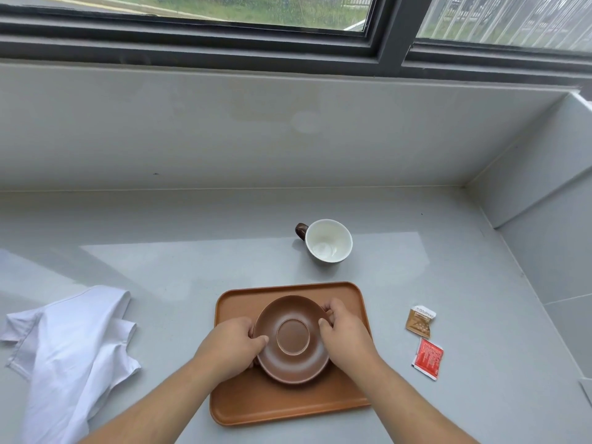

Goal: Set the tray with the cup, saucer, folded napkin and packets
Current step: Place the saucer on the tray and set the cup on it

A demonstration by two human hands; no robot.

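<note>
Soft daylight from the window point(205, 11), pale glare on the counter point(224, 251); wide-angle bowing at edges

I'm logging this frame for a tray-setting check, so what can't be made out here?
All in the head view:
- Print on the brown packet and red packet: too small to read.
- Whether the saucer rests on the tray or is held just above: the left hand and right hand cover its edges.
- White napkin: cut off by the left edge.
</note>
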